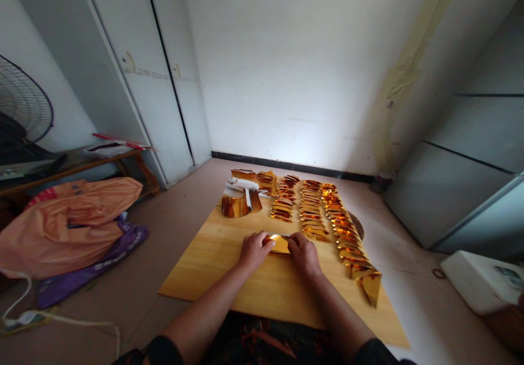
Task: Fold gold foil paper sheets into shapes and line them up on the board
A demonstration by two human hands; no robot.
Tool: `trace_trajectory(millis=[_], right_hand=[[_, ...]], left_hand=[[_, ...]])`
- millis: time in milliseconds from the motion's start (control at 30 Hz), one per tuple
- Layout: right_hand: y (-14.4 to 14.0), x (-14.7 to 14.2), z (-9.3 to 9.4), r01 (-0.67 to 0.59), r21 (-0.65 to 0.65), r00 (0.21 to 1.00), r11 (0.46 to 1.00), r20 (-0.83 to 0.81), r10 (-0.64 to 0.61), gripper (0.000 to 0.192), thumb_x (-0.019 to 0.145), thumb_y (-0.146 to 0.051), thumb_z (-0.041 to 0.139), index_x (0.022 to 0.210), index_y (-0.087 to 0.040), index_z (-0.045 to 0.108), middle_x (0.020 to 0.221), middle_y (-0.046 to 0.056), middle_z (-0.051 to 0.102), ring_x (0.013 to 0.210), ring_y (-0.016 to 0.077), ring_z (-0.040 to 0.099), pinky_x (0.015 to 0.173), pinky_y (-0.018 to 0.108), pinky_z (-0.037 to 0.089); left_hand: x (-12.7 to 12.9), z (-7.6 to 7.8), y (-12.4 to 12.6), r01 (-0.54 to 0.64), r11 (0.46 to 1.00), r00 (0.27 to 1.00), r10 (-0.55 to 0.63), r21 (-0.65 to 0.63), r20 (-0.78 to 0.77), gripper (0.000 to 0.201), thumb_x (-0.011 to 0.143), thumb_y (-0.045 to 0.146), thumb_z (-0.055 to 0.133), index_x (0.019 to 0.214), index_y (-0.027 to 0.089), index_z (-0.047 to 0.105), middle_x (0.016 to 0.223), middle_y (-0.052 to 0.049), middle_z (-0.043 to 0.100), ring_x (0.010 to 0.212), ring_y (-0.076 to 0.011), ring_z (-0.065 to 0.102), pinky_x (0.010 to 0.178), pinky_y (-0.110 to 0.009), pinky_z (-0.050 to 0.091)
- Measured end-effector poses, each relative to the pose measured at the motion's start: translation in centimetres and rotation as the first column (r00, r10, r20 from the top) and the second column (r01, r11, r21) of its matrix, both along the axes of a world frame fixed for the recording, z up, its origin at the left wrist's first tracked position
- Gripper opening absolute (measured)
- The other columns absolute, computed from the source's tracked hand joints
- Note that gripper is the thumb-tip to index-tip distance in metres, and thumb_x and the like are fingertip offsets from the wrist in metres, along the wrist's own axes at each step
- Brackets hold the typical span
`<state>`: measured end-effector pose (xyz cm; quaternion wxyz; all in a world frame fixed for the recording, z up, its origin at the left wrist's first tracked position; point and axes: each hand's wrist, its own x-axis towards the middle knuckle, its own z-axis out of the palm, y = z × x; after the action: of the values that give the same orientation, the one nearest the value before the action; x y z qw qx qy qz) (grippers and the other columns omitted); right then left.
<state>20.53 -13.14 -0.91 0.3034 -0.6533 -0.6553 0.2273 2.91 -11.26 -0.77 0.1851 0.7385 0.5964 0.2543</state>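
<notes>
Between my two hands, just above the middle of the wooden board [196, 264], is a sheet of shiny gold foil paper [280, 245]. My left hand [257, 249] pinches its left end, the thumb lying along it. The right end sits in the closed fingers of my right hand [302, 251]. Part of the sheet is hidden behind the fingers. Beyond my hands, folded gold foil pieces stand in rows: a left row [283, 204], a middle row [313, 212] and a longer right row [346, 234] along the board's edge.
At the board's far left are curved gold foil sheets [235, 207] with white paper strips [244, 184] on top. An orange bag [77, 228] and a purple bag [94, 267] lie on the floor at left. A white box [481, 280] is at right, near a grey cabinet [458, 174].
</notes>
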Motion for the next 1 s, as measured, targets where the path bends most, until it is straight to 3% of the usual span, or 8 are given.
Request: trace_trajectory(millis=[67,133,200,267,500,733,1000], right_hand=[[0.5,-1.0,0.6,0.062,-0.043,0.980,0.997,0.189,-0.053,0.024,0.092,-0.029,0.037,0.092,-0.021,0.060,0.075,0.002,0.068,0.069,0.0141,0.063,0.062,0.021,0.042],[1.0,-1.9,0.8,0.093,-0.057,0.926,0.994,0.371,-0.066,0.023,0.094,-0.028,0.037,0.093,-0.022,0.059,0.079,0.003,0.069,0.069,0.0135,0.064,0.059,0.020,0.039],[1.4,-2.4,0.7,0.094,-0.042,0.868,0.995,0.493,-0.061,0.022,0.095,-0.028,0.036,0.094,-0.020,0.057,0.085,0.005,0.069,0.070,0.0136,0.065,0.058,0.020,0.039],[1.7,-2.7,0.2,0.083,-0.026,0.828,0.996,0.558,-0.055,0.021,0.095,-0.025,0.036,0.096,-0.018,0.056,0.086,0.008,0.067,0.069,0.0142,0.065,0.058,0.021,0.040],[2.1,-2.6,-0.5,0.039,-0.043,0.776,0.998,0.631,-0.003,0.017,0.086,-0.025,0.057,0.100,-0.017,0.052,0.087,0.008,0.066,0.074,0.0175,0.067,0.059,0.022,0.043],[2.6,-2.7,0.1,0.057,-0.074,0.768,0.996,0.640,0.003,0.012,0.091,-0.017,0.045,0.099,-0.015,0.053,0.087,0.010,0.068,0.076,0.0176,0.068,0.062,0.023,0.044],[3.5,-2.7,0.4,0.096,-0.149,0.775,0.984,0.631,0.020,0.018,0.093,-0.023,0.041,0.102,-0.015,0.054,0.086,0.013,0.067,0.079,0.0185,0.068,0.068,0.026,0.047]], left_hand=[[0.3,-0.4,0.3,-0.050,0.999,0.999,0.050,0.003,0.014,0.025,0.080,0.034,0.057,0.102,0.023,0.059,0.088,0.000,0.069,0.082,-0.0171,0.064,0.073,-0.027,0.045],[0.5,-0.8,0.5,-0.076,0.997,0.997,0.076,0.007,0.022,0.044,0.078,0.032,0.060,0.121,0.025,0.049,0.092,-0.001,0.069,0.086,-0.0182,0.064,0.075,-0.028,0.046],[0.7,-1.2,0.5,-0.071,0.997,0.997,0.070,0.024,0.015,0.060,0.076,0.030,0.062,0.132,0.024,0.040,0.094,-0.003,0.068,0.090,-0.0198,0.064,0.078,-0.029,0.047],[0.7,-1.6,0.5,-0.050,0.997,0.999,0.049,0.055,0.007,0.064,0.077,0.029,0.061,0.135,0.024,0.035,0.096,-0.004,0.068,0.092,-0.0206,0.063,0.082,-0.031,0.048],[0.3,-2.2,0.6,0.077,0.971,0.996,-0.085,0.225,0.028,0.059,0.076,0.017,0.056,0.132,0.020,0.037,0.125,-0.009,0.052,0.117,-0.0204,0.050,0.099,-0.035,0.043],[0.5,-2.2,0.8,0.090,0.982,0.995,-0.080,0.166,-0.062,0.035,0.077,0.016,0.057,0.112,0.019,0.056,0.130,-0.010,0.048,0.119,-0.0232,0.050,0.103,-0.038,0.041],[0.9,-1.9,0.6,0.088,0.991,0.986,-0.072,0.104,-0.149,0.024,0.080,0.018,0.056,0.103,0.019,0.062,0.137,-0.011,0.046,0.119,-0.0261,0.050,0.101,-0.041,0.040]])
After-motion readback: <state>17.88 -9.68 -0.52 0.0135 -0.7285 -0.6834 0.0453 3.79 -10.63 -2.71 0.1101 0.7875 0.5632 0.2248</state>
